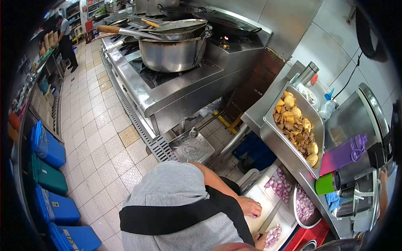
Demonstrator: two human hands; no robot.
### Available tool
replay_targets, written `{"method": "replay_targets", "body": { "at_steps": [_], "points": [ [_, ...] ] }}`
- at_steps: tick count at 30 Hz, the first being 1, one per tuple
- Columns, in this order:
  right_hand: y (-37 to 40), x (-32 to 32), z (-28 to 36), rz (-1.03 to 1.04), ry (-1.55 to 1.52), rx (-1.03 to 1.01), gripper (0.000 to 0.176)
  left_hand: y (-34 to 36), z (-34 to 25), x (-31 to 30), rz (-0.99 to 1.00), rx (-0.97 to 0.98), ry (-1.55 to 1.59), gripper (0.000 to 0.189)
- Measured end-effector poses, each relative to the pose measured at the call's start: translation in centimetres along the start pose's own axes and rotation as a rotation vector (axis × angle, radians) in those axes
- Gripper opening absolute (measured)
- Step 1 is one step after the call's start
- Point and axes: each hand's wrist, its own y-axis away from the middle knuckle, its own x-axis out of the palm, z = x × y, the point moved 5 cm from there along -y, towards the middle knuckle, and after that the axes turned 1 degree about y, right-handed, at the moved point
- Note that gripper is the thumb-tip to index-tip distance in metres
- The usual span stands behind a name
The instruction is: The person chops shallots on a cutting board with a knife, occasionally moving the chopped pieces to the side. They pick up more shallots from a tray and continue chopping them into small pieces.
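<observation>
My right hand (pixel 260 241) is closed around the handle of a knife (pixel 269 216), at the lower end of a white cutting board (pixel 256 193). The blade slants up across the board. Further up, my left hand (pixel 249 207) rests on the board with fingers curled down, and a bit of purple, seemingly a shallot, shows under its fingertips. Beside the knife hand lies a heap of chopped shallots (pixel 274 236). Whole peeled shallots (pixel 278 186) are gathered at the board's upper end. A metal bowl (pixel 309 225) next to the board holds more shallots.
A steel tray (pixel 274 140) of meat and potatoes stands on the counter, near a purple bottle (pixel 341 154) and a green cup (pixel 325 184). A red basket (pixel 307 238) sits below the bowl. Behind are a stove with a large pot (pixel 167 54), lidded blue bins (pixel 58 205) and another person (pixel 65 37).
</observation>
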Motion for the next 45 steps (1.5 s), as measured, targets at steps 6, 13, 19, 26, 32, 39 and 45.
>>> {"method": "replay_targets", "body": {
  "at_steps": [6, 13, 19, 26, 32, 39, 45],
  "points": [
    [0.3, 1.2, -0.9, -0.258, 0.107, -0.083, 0.028, 0.0, 0.0, -0.1, -0.040, -0.010, -0.004, 0.016],
    [0.3, -0.5, 1.6, -0.158, 0.149, 0.003, 0.041, 0.1, 0.7, 0.0, -0.028, 0.066, 0.003, 0.009],
    [3.8, -3.8, 6.9, -0.109, 0.061, 0.118, 0.029, 0.3, 0.4, 0.5, -0.015, -0.009, -0.081, 0.023],
    [8.4, -2.9, 9.2, -0.046, -0.012, 0.282, 0.026, 0.1, -0.6, -1.5, -0.102, -0.105, 0.047, 0.013],
    [10.2, -3.4, 11.1, -0.052, -0.029, 0.300, 0.025, -0.7, -0.6, -2.0, -0.122, -0.180, 0.085, 0.013],
    [11.4, -4.2, 13.5, -0.029, -0.035, 0.211, 0.027, -0.8, -0.3, -1.9, -0.081, -0.165, 0.046, 0.015],
    [10.5, -4.3, 13.7, 0.152, -0.080, 0.268, 0.027, -0.9, -0.5, -1.9, -0.093, -0.156, 0.022, 0.015]
  ]
}}
